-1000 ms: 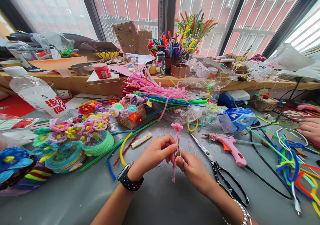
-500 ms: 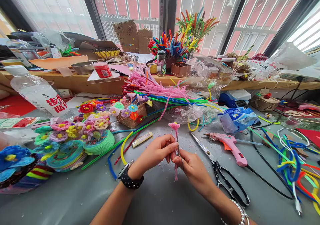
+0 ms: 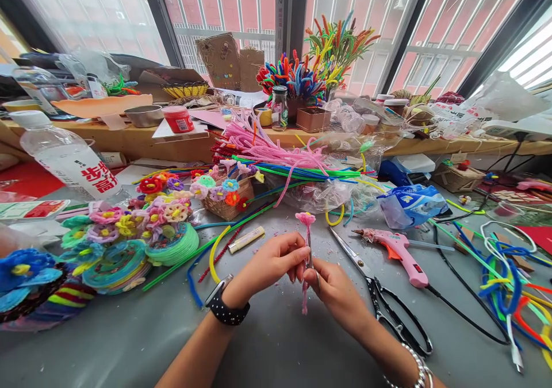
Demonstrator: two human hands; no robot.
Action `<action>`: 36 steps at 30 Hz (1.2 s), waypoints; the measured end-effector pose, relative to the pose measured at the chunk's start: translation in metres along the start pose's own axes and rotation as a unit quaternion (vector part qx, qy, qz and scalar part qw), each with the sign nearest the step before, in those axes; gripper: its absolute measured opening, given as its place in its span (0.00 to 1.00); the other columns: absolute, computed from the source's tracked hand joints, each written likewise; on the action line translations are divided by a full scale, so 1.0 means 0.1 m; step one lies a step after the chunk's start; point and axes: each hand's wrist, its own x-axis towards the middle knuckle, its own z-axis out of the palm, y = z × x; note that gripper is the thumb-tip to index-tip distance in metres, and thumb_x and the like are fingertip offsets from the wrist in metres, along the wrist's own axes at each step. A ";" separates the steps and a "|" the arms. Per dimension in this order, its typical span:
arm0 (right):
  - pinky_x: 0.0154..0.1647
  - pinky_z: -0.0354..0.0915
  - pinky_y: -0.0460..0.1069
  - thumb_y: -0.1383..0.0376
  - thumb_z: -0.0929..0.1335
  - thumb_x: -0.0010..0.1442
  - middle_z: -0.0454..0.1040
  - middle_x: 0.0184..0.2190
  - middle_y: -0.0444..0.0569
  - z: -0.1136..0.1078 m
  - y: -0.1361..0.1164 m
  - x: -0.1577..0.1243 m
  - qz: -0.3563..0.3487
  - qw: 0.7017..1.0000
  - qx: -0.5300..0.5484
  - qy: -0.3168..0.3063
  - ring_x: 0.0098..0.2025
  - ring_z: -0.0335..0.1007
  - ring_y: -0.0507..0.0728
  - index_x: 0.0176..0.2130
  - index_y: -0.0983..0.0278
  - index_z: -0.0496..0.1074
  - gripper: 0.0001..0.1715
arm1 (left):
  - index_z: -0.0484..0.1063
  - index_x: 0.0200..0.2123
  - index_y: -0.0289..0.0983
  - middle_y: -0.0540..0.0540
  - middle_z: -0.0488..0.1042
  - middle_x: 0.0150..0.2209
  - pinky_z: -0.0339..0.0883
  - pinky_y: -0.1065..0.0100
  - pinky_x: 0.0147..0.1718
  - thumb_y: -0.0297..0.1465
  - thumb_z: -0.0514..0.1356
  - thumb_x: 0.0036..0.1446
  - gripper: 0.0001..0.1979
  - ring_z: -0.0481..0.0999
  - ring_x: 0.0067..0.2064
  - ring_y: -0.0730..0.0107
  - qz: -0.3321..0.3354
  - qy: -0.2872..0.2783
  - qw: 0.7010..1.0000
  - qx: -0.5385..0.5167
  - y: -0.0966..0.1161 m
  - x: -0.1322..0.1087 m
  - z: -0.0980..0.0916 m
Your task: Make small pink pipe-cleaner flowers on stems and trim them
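Note:
A small pink pipe-cleaner flower (image 3: 305, 219) with a yellow centre stands upright above the grey table. My left hand (image 3: 282, 257) pinches its pink stem, whose fuzzy tail hangs below my fingers. Close against it on the right, my right hand (image 3: 334, 287) is closed around small metal scissors (image 3: 309, 256). Their thin blades point up along the stem; the handles are mostly hidden by my fingers. To the right of my right hand lie large black-handled scissors (image 3: 366, 273) and a pink glue gun (image 3: 399, 250).
Finished fuzzy flowers (image 3: 125, 227) crowd the left, near a water bottle (image 3: 64, 158). Pink pipe cleaners (image 3: 267, 146) lie in a heap ahead. A glue stick (image 3: 246, 239) rests left of my hands. Tangled pipe cleaners and cables (image 3: 509, 284) cover the right. Pink fluff dots the table.
The flower has turned slightly and leans a little further right. The scissors' blades have shifted beside the stem. Both hands stay nearly in place.

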 end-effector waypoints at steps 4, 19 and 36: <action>0.24 0.50 0.45 0.39 0.53 0.50 0.59 0.20 0.43 0.01 0.00 0.00 0.017 1.000 -0.011 0.012 0.23 0.53 0.50 0.24 0.65 0.63 0.33 | 0.58 0.24 0.35 0.54 0.63 0.18 0.56 0.76 0.20 0.38 0.52 0.53 0.12 0.62 0.21 0.80 0.001 0.004 1.000 -0.004 -0.02 0.01 0.00; 0.25 0.53 0.45 0.39 0.52 0.50 0.61 0.21 0.43 0.00 -0.03 0.00 0.005 1.000 -0.002 0.000 0.24 0.55 0.50 0.25 0.65 0.64 0.35 | 0.58 0.24 0.35 0.54 0.63 0.18 0.56 0.76 0.18 0.38 0.52 0.52 0.12 0.62 0.19 0.80 0.008 0.001 1.000 -0.016 -0.01 0.01 0.01; 0.25 0.52 0.45 0.38 0.50 0.49 0.60 0.21 0.43 -0.05 -0.01 0.02 -0.018 0.999 -0.041 -0.026 0.25 0.55 0.51 0.25 0.65 0.63 0.37 | 0.59 0.25 0.34 0.54 0.64 0.18 0.56 0.77 0.18 0.36 0.52 0.53 0.11 0.63 0.20 0.80 0.013 0.000 1.000 -0.015 -0.02 0.01 0.01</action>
